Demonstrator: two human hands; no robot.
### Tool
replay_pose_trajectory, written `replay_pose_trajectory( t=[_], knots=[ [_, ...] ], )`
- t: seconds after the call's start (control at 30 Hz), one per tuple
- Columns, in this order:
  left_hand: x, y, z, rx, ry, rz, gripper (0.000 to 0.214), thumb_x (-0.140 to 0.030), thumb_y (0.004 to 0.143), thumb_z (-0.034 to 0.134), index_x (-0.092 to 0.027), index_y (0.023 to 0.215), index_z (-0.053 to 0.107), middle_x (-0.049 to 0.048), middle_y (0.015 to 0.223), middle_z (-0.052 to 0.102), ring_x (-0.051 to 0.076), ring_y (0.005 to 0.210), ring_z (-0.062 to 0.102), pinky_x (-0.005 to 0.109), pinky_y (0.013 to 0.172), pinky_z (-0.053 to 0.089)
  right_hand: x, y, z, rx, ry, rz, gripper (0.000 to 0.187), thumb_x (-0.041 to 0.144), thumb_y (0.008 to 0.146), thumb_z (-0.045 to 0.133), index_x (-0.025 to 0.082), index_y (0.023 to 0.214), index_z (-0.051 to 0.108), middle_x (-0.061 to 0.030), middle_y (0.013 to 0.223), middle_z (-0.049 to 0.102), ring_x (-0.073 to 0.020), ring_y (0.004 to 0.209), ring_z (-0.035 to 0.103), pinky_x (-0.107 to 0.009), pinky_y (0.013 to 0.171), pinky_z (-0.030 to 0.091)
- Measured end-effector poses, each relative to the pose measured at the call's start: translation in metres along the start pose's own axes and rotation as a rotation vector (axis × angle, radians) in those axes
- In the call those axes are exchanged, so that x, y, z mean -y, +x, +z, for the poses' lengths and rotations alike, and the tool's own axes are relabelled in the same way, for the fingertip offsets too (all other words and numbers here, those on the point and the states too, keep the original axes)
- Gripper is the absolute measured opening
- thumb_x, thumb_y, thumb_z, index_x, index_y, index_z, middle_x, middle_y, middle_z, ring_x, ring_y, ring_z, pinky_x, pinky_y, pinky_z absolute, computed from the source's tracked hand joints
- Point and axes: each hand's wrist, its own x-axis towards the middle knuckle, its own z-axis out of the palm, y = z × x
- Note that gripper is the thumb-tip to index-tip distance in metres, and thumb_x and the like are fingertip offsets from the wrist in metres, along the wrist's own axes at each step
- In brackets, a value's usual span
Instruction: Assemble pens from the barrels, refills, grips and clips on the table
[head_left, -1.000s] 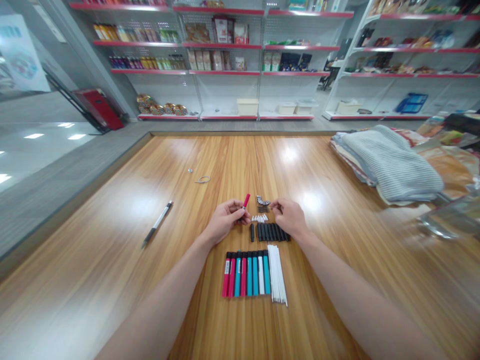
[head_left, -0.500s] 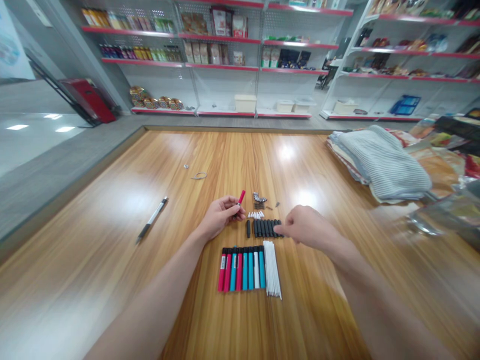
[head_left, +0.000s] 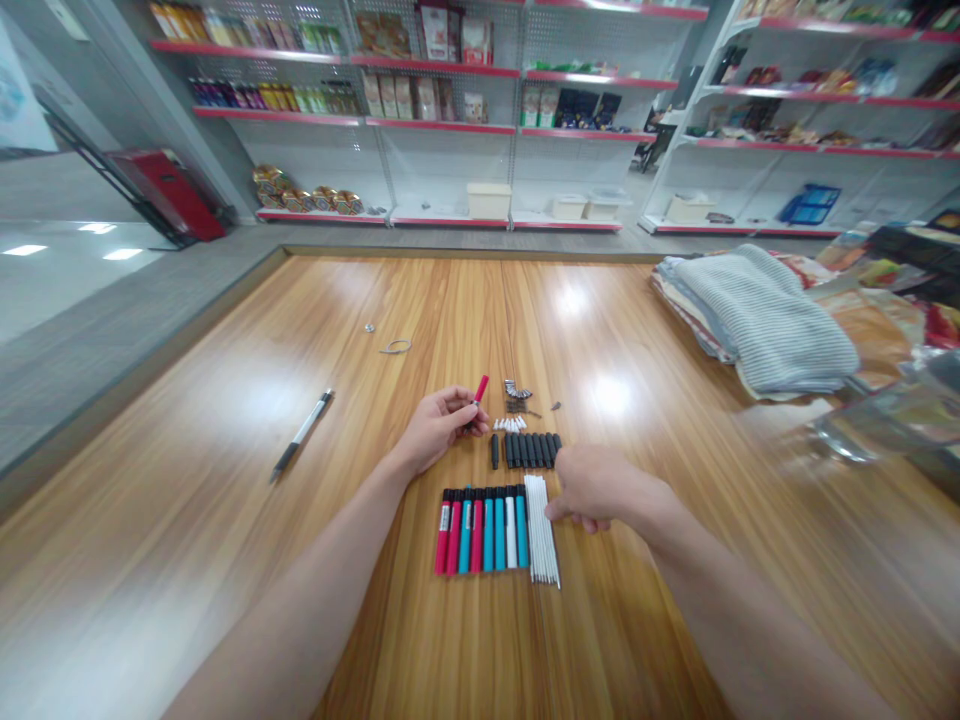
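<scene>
Left hand pinching a red pen barrel, right hand down on the refills

The left hand (head_left: 439,430) has its fingers closed round a red pen barrel (head_left: 480,389), held tilted up over the middle of the desk. The right hand (head_left: 596,485) is curled with its fingertips on the white refills (head_left: 543,540); can't tell if it's actually gripping one. A row of red and teal barrels (head_left: 480,530) lies right beside the refills, with black caps (head_left: 531,450) just past them. A whole pen (head_left: 302,436) lies toward the left edge, and folded cloths (head_left: 757,315) sit by the right edge.

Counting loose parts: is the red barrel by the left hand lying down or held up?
Held up: the left hand pinches the red barrel, tilted, above the table.
</scene>
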Motion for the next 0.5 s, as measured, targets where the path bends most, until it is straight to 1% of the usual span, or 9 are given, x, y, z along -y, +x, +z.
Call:
replay_pose_trajectory(
  t=[0.13,0.2,0.23,0.3,0.37,0.4,0.43,0.47,0.5],
  knots=[
    [0.000,0.000,0.000,-0.002,0.004,-0.002,0.023,-0.024,0.082,0.068,-0.013,0.095,0.053,0.0078,0.083,0.068,0.017,0.072,0.066,0.029,0.067,0.050,-0.005,0.000,0.001,-0.013,-0.014,0.008,0.036,0.040,0.069,0.069,0.015,0.046,0.057,-0.0040,0.046,0.061,-0.0156,0.039,0.057,-0.026,0.046,0.042],
    [0.000,0.000,0.001,-0.002,0.004,0.000,0.023,-0.024,0.081,0.068,-0.013,0.095,0.053,0.0080,0.082,0.068,0.017,0.071,0.066,0.028,0.067,0.049,-0.006,-0.002,-0.002,-0.088,-0.041,-0.009,0.034,0.042,0.066,0.073,0.016,0.050,0.059,-0.0031,0.046,0.060,-0.0156,0.039,0.056,-0.026,0.045,0.039],
    [0.000,0.000,0.001,-0.001,0.005,0.003,0.023,-0.024,0.081,0.068,-0.013,0.094,0.053,0.0080,0.082,0.068,0.017,0.072,0.066,0.028,0.066,0.049,-0.006,-0.002,-0.004,-0.172,-0.055,-0.028,0.032,0.042,0.064,0.075,0.017,0.052,0.060,-0.0028,0.047,0.060,-0.0158,0.041,0.056,-0.026,0.045,0.037],
    [0.001,0.000,0.001,0.000,0.009,0.006,0.023,-0.024,0.081,0.068,-0.013,0.095,0.053,0.0078,0.082,0.067,0.017,0.072,0.066,0.028,0.066,0.049,-0.004,-0.001,-0.009,-0.428,-0.057,-0.080,0.026,0.041,0.067,0.074,0.018,0.059,0.063,-0.0024,0.054,0.062,-0.0162,0.049,0.058,-0.026,0.046,0.033],
    [0.001,0.000,0.001,0.001,0.012,0.006,0.022,-0.025,0.082,0.068,-0.013,0.095,0.054,0.0077,0.082,0.067,0.017,0.072,0.066,0.029,0.067,0.049,-0.002,0.006,-0.014,-0.720,-0.014,-0.131,0.020,0.038,0.077,0.066,0.021,0.068,0.065,-0.0015,0.064,0.065,-0.0159,0.060,0.060,-0.026,0.051,0.034],
    [0.001,0.000,0.001,0.004,0.013,0.006,0.022,-0.025,0.082,0.068,-0.013,0.094,0.054,0.0077,0.083,0.067,0.017,0.072,0.066,0.029,0.067,0.049,-0.001,0.011,-0.016,-0.838,0.016,-0.156,0.018,0.037,0.082,0.062,0.022,0.072,0.065,-0.0009,0.068,0.066,-0.0154,0.064,0.060,-0.025,0.054,0.035],
    [0.000,0.000,0.000,0.008,0.013,0.007,0.021,-0.025,0.082,0.068,-0.013,0.094,0.054,0.0078,0.083,0.067,0.017,0.072,0.066,0.029,0.067,0.050,-0.002,0.017,-0.017,-0.923,0.040,-0.194,0.016,0.035,0.085,0.059,0.022,0.076,0.065,-0.0003,0.073,0.067,-0.0150,0.068,0.060,-0.025,0.057,0.036],
    [0.000,0.000,0.000,0.013,0.013,0.010,0.021,-0.025,0.082,0.067,-0.013,0.094,0.055,0.0079,0.084,0.067,0.017,0.072,0.066,0.029,0.067,0.050,-0.003,0.024,-0.018,-0.972,0.051,-0.236,0.015,0.033,0.086,0.059,0.022,0.078,0.065,-0.0001,0.075,0.067,-0.0147,0.071,0.060,-0.025,0.061,0.037],
    [0.000,0.000,0.000,0.018,0.012,0.013,0.021,-0.025,0.082,0.067,-0.013,0.093,0.055,0.0079,0.084,0.067,0.017,0.073,0.066,0.029,0.068,0.050,-0.005,0.031,-0.018,-0.986,0.053,-0.268,0.013,0.031,0.086,0.060,0.022,0.078,0.065,-0.0002,0.077,0.067,-0.0148,0.073,0.060,-0.025,0.063,0.038]
  ],
)
